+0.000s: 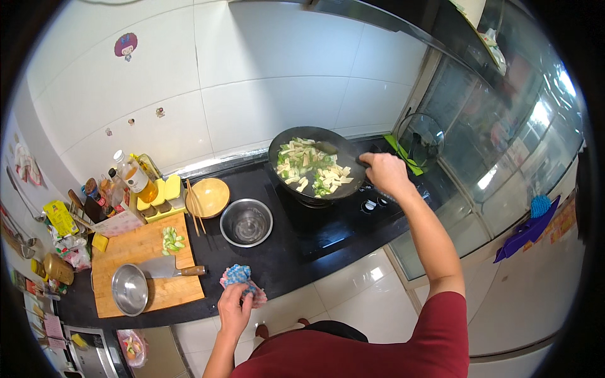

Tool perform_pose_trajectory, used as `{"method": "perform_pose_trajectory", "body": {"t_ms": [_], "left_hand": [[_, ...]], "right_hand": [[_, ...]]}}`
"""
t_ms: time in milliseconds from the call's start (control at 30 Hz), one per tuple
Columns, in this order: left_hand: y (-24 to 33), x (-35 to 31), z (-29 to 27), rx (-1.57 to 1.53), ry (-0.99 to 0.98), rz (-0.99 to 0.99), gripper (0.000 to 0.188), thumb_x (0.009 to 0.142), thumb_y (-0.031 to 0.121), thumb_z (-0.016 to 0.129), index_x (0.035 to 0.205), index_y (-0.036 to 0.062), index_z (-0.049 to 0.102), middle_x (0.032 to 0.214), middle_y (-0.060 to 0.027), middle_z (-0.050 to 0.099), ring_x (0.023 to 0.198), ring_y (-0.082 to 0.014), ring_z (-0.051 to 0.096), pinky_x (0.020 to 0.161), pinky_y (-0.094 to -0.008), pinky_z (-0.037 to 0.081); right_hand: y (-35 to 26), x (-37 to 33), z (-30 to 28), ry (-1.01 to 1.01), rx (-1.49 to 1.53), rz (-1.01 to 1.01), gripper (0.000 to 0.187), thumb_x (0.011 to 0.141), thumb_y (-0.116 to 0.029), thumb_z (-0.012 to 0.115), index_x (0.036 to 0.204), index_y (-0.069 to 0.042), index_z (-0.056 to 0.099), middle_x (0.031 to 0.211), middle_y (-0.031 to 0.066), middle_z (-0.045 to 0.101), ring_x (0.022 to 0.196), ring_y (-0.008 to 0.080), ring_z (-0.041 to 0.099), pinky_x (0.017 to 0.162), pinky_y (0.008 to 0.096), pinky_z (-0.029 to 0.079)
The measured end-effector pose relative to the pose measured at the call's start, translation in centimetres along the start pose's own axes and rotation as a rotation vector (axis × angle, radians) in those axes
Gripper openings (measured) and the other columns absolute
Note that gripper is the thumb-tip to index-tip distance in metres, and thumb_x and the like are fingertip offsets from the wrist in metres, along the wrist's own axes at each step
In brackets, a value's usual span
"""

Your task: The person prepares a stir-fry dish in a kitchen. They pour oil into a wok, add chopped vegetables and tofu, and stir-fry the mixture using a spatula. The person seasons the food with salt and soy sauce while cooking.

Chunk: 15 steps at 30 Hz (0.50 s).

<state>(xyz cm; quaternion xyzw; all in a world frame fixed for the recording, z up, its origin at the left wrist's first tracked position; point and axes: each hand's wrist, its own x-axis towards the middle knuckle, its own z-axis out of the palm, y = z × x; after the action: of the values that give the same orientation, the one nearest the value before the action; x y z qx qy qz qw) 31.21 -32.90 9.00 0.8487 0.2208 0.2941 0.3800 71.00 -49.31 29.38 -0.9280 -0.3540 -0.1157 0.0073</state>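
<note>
— What have your fingers got hold of?

— My right hand (386,171) has its fingers curled tight round the handle of one spatula (329,150), whose blade lies in the wok (313,164) among pale strips and green pieces. My left hand (234,310) pinches one blue and pink cloth (242,281) at the front edge of the worktop (283,252), fingers closed on it.

— How many pans and bowls round them?

— One wok, on the black hob. Two steel bowls: one (246,222) just left of the wok, open and shiny, and one (130,289) on the near corner of the chopping board (145,264). One wooden bowl (208,197) behind the first, with a pair of chopsticks (194,208) leaning at its left side.

— And on the board?

— One cleaver (169,269), its blade touching the second steel bowl, and one small heap of chopped greens (172,240) further back. There is one board only.

— Anything beyond that?

— A cluster of bottles (123,179) at the back left; I count about four, though they overlap. One glass lid (421,137) stands upright right of the wok, behind my right hand.
</note>
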Motion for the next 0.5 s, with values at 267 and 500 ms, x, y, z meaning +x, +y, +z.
{"method": "perform_pose_trajectory", "body": {"t_ms": [267,500], "left_hand": [[0.9,0.0,0.8,0.006,-0.030,0.069,0.017,0.080,0.002,0.069,0.096,0.0005,0.064,0.095,-0.0142,0.065,0.072,-0.0273,0.063,0.064,-0.0362,0.052],[0.2,0.0,0.9,0.002,-0.019,0.065,0.017,0.079,-0.001,0.068,0.096,-0.0002,0.063,0.096,-0.0135,0.065,0.067,-0.0234,0.063,0.061,-0.0334,0.051]], "right_hand": [[-1.6,6.3,7.1,-0.114,0.114,-0.028,0.039,0.081,-0.007,0.058,0.117,-0.018,0.067,0.106,0.0190,0.069,0.100,0.0357,0.066,0.084,0.0478,0.053],[-0.3,0.5,0.9,-0.210,-0.051,-0.196,0.043,0.080,-0.007,0.062,0.118,-0.026,0.070,0.107,0.0161,0.068,0.100,0.0334,0.067,0.083,0.0441,0.054]]}}
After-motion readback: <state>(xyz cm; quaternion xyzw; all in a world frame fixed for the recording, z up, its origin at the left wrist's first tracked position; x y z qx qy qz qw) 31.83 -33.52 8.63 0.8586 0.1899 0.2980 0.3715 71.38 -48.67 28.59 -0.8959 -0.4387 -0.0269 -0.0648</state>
